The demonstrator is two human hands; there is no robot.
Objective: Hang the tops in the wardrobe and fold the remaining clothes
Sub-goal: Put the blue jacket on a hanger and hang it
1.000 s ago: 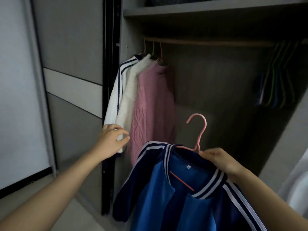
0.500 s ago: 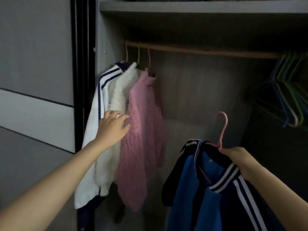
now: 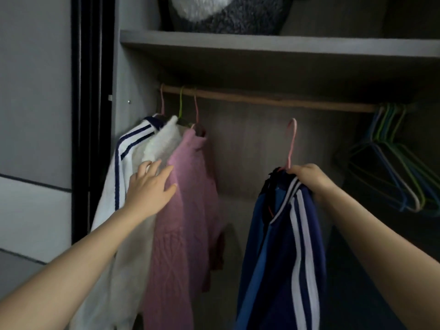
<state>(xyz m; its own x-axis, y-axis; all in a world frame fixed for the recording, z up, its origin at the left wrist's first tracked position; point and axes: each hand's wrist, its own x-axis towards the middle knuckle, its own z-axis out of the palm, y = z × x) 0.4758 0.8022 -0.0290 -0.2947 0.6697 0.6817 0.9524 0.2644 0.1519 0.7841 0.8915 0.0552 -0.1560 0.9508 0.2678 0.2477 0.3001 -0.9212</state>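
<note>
**Wardrobe interior, dim: blue jacket is being held below the rail**

Grey wardrobe panels are filling the view, with a sliding door [image 3: 35, 115] standing to the left and a shelf [image 3: 262, 46] running across the top. Something fluffy in grey and white [image 3: 226, 15] is sitting on that shelf; what it is cannot be told. Under the shelf a wooden rail [image 3: 262, 100] is crossing the opening.

Three tops are hanging at the rail's left end, packed against each other: a white jacket with navy stripes [image 3: 128, 148] nearest the side wall, then a white fleecy top [image 3: 162, 141], then a pink cable-knit sweater [image 3: 188, 210]. A bunch of empty wire hangers [image 3: 392, 163] in blue, green and white is hanging at the far right end.

The left hand [image 3: 150, 189] is reaching in with its fingers straight and slightly spread, lying flat where the fleecy top and the pink sweater meet, grasping nothing.

The right hand [image 3: 309, 177] is curling round the neck of a pink hanger [image 3: 292, 141], bunching the collar beneath it. A blue jacket with white stripes [image 3: 285, 246] is hanging from that hanger, drooping straight down. The hanger's hook is pointing up but sitting below the rail, not touching it, in the open stretch between the pink sweater and the empty hangers.
</note>
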